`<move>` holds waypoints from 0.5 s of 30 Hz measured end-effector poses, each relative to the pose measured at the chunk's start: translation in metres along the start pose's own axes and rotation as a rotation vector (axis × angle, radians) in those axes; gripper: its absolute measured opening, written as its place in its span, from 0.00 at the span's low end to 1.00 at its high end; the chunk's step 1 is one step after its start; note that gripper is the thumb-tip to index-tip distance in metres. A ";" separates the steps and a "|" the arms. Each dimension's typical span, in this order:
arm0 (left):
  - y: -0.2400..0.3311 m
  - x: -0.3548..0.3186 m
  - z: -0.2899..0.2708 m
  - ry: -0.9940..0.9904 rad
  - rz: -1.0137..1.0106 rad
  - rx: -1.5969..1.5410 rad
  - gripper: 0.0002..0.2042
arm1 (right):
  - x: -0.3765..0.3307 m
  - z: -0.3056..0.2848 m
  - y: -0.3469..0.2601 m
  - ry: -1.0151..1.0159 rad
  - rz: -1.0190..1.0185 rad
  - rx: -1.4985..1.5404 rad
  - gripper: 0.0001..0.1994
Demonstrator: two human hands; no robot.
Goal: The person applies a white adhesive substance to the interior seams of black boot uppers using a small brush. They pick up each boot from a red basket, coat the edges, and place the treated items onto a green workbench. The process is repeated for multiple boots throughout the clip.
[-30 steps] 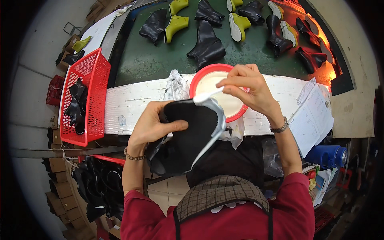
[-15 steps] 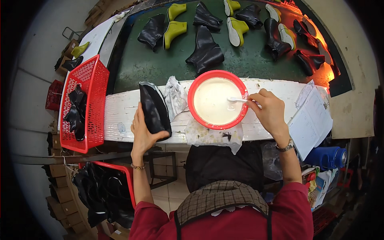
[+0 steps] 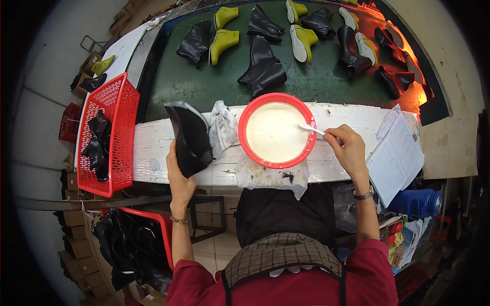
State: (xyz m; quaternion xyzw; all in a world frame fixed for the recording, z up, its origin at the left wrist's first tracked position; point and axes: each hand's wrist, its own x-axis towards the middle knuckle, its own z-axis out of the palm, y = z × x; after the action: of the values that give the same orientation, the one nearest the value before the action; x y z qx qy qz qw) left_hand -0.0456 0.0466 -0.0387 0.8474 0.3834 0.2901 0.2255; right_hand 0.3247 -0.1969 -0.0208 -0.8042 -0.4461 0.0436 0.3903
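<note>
A black leather boot upper (image 3: 188, 137), its opening turned toward me, is gripped by my left hand (image 3: 181, 183) over the white bench edge. My left fingers are partly hidden behind it. In my right hand (image 3: 349, 153) I pinch the handle of a small white brush (image 3: 315, 129), which looks like a toothbrush. Its head is at the right inner rim of a red bowl (image 3: 244, 140) holding cream-white liquid (image 3: 273, 132). A crumpled stained cloth (image 3: 222, 127) lies between the boot upper and the bowl.
Beyond the white bench (image 3: 153, 137), a green belt (image 3: 204, 84) carries black uppers and yellow-green shoe forms (image 3: 223, 45), with an orange heater glow (image 3: 413, 94) at far right. Red baskets (image 3: 122, 137) with black pieces stand left. An open notebook (image 3: 395, 158) and blue flask (image 3: 416, 203) sit right.
My left hand has turned the boot upper, so its opening now faces me, and shifted it slightly left. My right hand has drawn the brush right and up from the liquid toward the rim.
</note>
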 end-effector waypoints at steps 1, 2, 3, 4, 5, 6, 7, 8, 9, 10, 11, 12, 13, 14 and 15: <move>0.009 0.000 0.002 0.031 0.028 -0.011 0.44 | -0.001 0.003 0.003 -0.026 0.004 -0.018 0.07; 0.022 0.001 0.001 0.029 0.079 0.001 0.43 | -0.001 0.005 0.002 0.010 0.015 0.007 0.07; 0.035 0.002 0.000 0.019 0.100 -0.002 0.43 | 0.000 0.004 -0.003 0.047 0.024 0.033 0.07; 0.046 0.003 0.001 -0.001 0.120 -0.012 0.43 | -0.001 0.003 -0.009 0.083 0.041 0.054 0.07; 0.054 0.003 0.001 -0.020 0.142 -0.023 0.44 | -0.001 0.003 -0.017 0.082 0.004 0.128 0.07; 0.059 0.004 -0.002 -0.064 0.164 0.014 0.44 | 0.004 0.005 -0.028 0.089 -0.034 0.204 0.07; 0.064 0.003 -0.002 -0.081 0.185 -0.025 0.46 | 0.008 0.006 -0.038 0.094 -0.074 0.279 0.08; 0.070 0.003 -0.001 -0.098 0.207 -0.065 0.48 | 0.011 0.008 -0.049 0.065 -0.080 0.337 0.08; 0.076 0.003 -0.001 -0.117 0.227 -0.105 0.50 | 0.013 0.011 -0.057 0.030 -0.104 0.366 0.08; 0.082 0.003 0.000 -0.138 0.224 -0.143 0.50 | 0.015 0.013 -0.063 -0.005 -0.128 0.395 0.07; 0.086 0.002 -0.001 -0.163 0.247 -0.164 0.50 | 0.016 0.014 -0.067 -0.040 -0.152 0.423 0.07; 0.089 0.001 -0.002 -0.188 0.270 -0.185 0.50 | 0.019 0.019 -0.066 -0.025 -0.173 0.443 0.06; 0.091 0.000 -0.002 -0.214 0.294 -0.206 0.49 | 0.023 0.020 -0.063 0.002 -0.190 0.395 0.06; 0.086 -0.003 -0.003 -0.267 0.286 -0.253 0.48 | 0.030 0.020 -0.059 0.030 -0.206 0.348 0.06; 0.087 -0.005 -0.003 -0.274 0.354 -0.237 0.49 | 0.038 0.020 -0.055 0.051 -0.227 0.298 0.06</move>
State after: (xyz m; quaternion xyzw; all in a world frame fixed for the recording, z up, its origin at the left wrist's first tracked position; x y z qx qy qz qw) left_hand -0.0054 -0.0092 0.0143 0.9004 0.1582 0.2503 0.3187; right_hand 0.3012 -0.1400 0.0125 -0.6830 -0.5125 0.0444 0.5185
